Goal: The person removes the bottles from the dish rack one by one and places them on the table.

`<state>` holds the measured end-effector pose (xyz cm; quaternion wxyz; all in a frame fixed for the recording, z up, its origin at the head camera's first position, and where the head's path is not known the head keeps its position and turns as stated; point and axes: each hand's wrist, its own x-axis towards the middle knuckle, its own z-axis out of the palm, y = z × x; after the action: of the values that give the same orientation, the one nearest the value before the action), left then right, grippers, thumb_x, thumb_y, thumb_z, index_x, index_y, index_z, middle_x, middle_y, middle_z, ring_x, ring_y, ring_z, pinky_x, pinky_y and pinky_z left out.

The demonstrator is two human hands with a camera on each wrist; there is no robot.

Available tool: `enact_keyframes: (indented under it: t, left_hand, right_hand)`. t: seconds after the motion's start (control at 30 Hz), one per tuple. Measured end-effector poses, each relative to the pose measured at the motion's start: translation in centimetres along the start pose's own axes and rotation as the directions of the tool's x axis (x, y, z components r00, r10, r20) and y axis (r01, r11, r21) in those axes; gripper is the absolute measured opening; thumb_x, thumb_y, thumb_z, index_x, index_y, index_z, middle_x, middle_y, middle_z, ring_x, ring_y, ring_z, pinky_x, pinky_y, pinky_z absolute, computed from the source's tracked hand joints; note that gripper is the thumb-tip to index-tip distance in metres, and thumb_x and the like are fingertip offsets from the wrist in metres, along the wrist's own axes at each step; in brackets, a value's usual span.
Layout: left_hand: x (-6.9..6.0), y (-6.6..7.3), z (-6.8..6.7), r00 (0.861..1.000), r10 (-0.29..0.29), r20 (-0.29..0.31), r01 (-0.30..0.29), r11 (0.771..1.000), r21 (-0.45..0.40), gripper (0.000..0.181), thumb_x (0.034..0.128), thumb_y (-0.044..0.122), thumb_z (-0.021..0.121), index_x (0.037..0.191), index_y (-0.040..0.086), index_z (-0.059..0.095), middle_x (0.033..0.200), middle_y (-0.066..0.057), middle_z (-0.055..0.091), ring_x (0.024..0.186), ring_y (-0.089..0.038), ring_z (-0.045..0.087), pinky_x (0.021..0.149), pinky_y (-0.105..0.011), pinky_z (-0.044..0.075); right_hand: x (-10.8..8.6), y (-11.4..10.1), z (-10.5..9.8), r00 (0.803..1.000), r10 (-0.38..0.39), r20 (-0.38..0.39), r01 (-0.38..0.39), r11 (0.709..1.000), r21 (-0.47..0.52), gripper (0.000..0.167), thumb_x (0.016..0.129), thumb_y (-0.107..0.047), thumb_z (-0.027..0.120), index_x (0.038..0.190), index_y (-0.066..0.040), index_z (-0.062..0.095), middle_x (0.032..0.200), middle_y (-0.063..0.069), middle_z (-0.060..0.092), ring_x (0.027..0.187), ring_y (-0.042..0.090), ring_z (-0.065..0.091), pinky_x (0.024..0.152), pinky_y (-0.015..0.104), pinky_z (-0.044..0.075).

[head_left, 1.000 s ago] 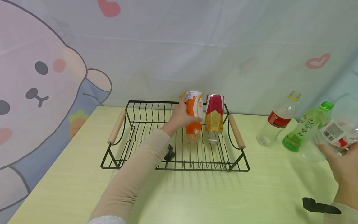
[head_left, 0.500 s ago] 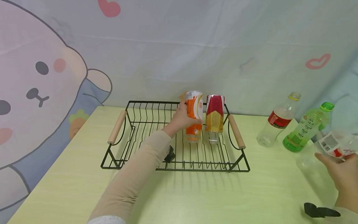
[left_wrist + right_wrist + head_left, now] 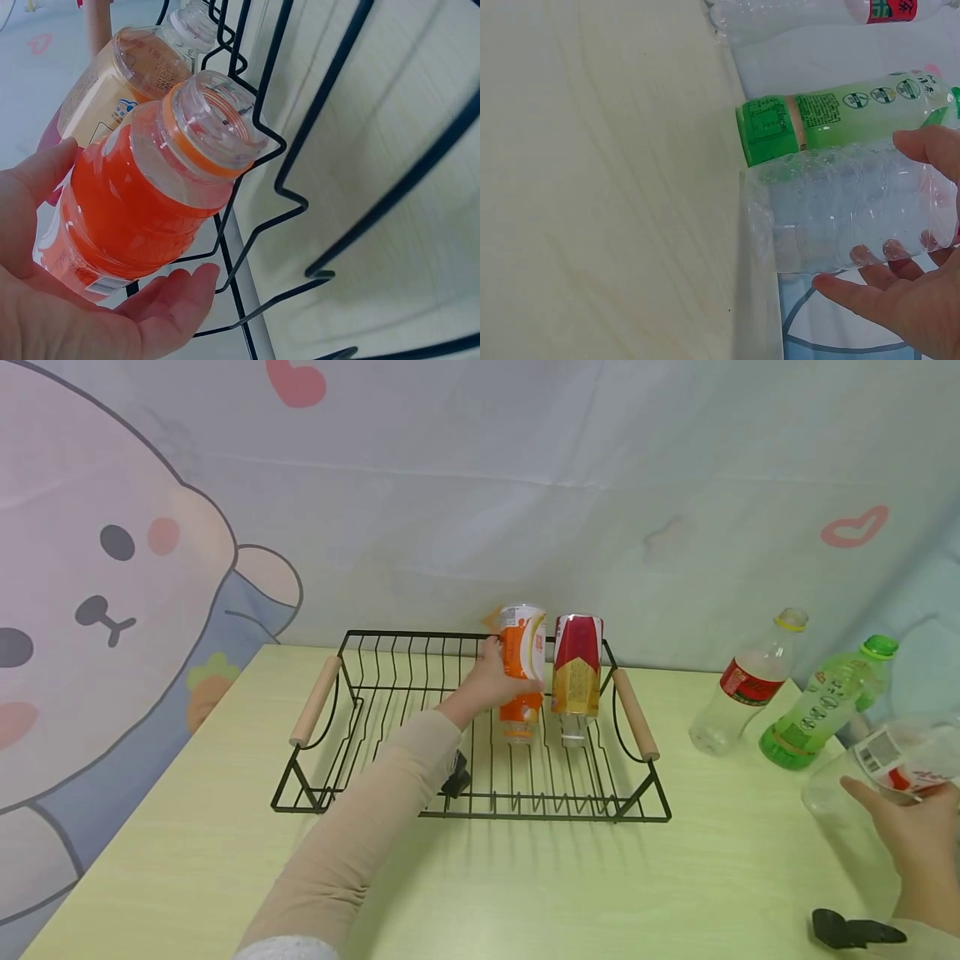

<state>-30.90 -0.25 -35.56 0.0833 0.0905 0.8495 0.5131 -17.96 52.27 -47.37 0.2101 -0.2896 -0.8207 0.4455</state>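
My left hand (image 3: pixel 491 683) holds an orange-labelled plastic bottle (image 3: pixel 523 652), which leans neck-down in the black wire dish rack (image 3: pixel 540 816). In the left wrist view the uncapped mouth of this orange bottle (image 3: pixel 127 210) points at the wires, and the thumb lies along its side. At the right, my right hand (image 3: pixel 918 835) grips a clear plastic bottle (image 3: pixel 888 747) with a white and red label. In the right wrist view the thumb lies over this clear bottle (image 3: pixel 825 206), and several fingertips show through it from behind. Its neck is out of view.
A red and gold bottle (image 3: pixel 577 664) leans neck-down beside the orange one. A green bottle (image 3: pixel 825 706) with a green cap and a red-labelled clear bottle (image 3: pixel 746 685) stand on the pale table (image 3: pixel 585 893). The rack has wooden handles (image 3: pixel 315 700) at both ends.
My right hand and the clear bottle have shifted slightly nearer to me, leaving more of the green bottle visible. My left hand and the orange bottle have stayed nearly still.
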Motion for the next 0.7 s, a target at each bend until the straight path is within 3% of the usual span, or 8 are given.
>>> enact_keyframes:
  t: [0.03,0.23,0.5,0.7]
  left_hand:
    - [0.0,0.0,0.0,1.0,-0.007,0.004,0.007,1.0,0.001,0.102,0.082,0.026,0.077,0.15,0.008,0.004,0.128,-0.016,0.05,0.111,-0.031,0.056,0.096,-0.045,0.048]
    - [0.0,-0.1,0.0,0.998,-0.055,0.033,0.054,0.998,0.014,0.103,0.0831,0.031,0.075,0.151,0.01,0.0,0.123,-0.016,0.054,0.106,-0.031,0.058,0.087,-0.047,0.053]
    - [0.1,0.1,-0.1,0.99,-0.126,0.061,0.126,0.992,-0.004,0.102,0.0828,0.034,0.075,0.149,0.013,0.0,0.128,-0.016,0.05,0.112,-0.035,0.054,0.086,-0.058,0.05]
    - [0.1,0.0,-0.1,0.983,-0.166,0.076,0.168,0.986,-0.023,0.106,0.0821,0.034,0.076,0.151,0.015,-0.003,0.128,-0.014,0.049,0.113,-0.034,0.054,0.084,-0.056,0.051]
  right_hand:
    - [0.8,0.9,0.1,1.0,-0.006,-0.005,0.006,1.0,0.002,0.095,0.078,-0.033,0.079,0.149,-0.038,0.016,0.141,-0.018,0.032,0.137,0.01,0.028,0.116,0.035,0.024]
    - [1.2,1.6,0.4,1.0,0.0,-0.003,0.0,1.0,0.022,0.097,0.079,-0.033,0.078,0.149,-0.038,0.012,0.14,-0.021,0.028,0.138,0.011,0.027,0.116,0.038,0.025]
    - [1.6,2.0,0.5,0.998,0.058,0.017,-0.058,0.998,-0.024,0.103,0.08,-0.045,0.074,0.151,-0.03,0.002,0.155,0.003,0.019,0.143,0.028,0.019,0.116,0.049,0.022]
    - [1.1,1.3,0.5,0.996,0.082,0.035,-0.081,0.995,-0.052,0.104,0.081,-0.05,0.071,0.153,-0.024,0.001,0.156,0.016,0.013,0.141,0.036,0.02,0.113,0.052,0.024]
